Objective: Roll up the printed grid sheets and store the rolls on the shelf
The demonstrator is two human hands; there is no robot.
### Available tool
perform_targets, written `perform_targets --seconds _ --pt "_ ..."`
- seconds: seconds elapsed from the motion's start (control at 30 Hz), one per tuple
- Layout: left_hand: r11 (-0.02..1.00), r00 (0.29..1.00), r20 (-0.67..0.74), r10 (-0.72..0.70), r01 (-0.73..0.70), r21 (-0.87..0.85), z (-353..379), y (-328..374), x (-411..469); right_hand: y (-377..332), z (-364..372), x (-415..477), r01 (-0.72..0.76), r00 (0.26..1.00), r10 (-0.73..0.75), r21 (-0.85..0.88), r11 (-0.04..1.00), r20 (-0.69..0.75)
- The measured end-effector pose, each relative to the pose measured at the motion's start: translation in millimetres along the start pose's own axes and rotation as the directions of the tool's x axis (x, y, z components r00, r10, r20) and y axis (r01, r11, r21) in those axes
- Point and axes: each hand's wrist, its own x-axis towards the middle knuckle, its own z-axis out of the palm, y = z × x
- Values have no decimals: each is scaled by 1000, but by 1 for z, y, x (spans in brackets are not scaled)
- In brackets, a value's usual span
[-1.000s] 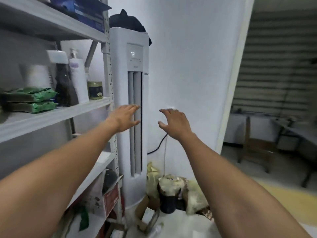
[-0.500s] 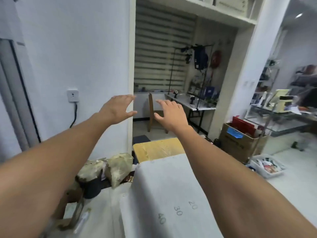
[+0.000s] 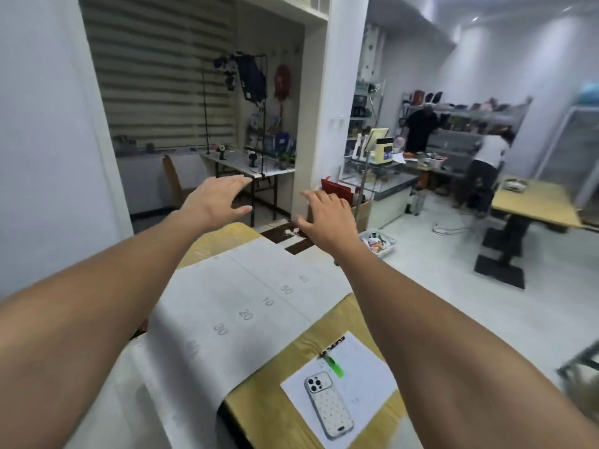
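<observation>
Head camera view: both arms stretch forward above the grid sheet (image 3: 227, 319), and neither hand holds anything. The left hand (image 3: 215, 202) hovers in the air over the sheet's far end, palm down, fingers spread and nearly straight. The right hand (image 3: 327, 218) hangs past the sheet's far right corner, fingers splayed and slightly bent, also gripping nothing.

Below the forearms the grid sheet lies unrolled and flat across a wood-topped counter (image 3: 278, 413), with its near left part spilling over the counter's edge. The numbers 10, 20, 30, 40 and 50 run along a line printed on it.

Just right of the sheet, a white paper (image 3: 366, 377) rests on the bare wood. On it lies a phone (image 3: 329, 405), camera side up in a dotted case, with a green pen-like object (image 3: 335, 367) toward the paper's far edge.

Beyond the sheet's far end, a narrow desk (image 3: 246, 163) stands below a striped window blind (image 3: 162, 76). Off to the sheet's far right, a white basket (image 3: 379, 243) sits on the floor. Farther that way, two people (image 3: 486, 163) stand by a loaded shelving unit (image 3: 466, 108), near a second wooden table (image 3: 531, 205).
</observation>
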Motion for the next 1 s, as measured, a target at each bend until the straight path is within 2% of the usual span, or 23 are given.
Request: perform_targets --seconds 0.23,0.5,0.8,1.0 --pt "985 989 14 149 -147 -95 16 124 41 90 -55 -64 -163 986 161 -88 983 -33" --pt "939 961 -75 266 -276 -206 46 229 93 177 -72 -104 -275 961 269 -213 937 -57" --pt "955 963 13 269 -265 -136 106 271 168 264 -53 -69 -295 955 293 -226 928 -43" --pt "962 971 11 237 -233 -140 135 296 246 335 -46 -25 -285 956 294 -227 931 3"
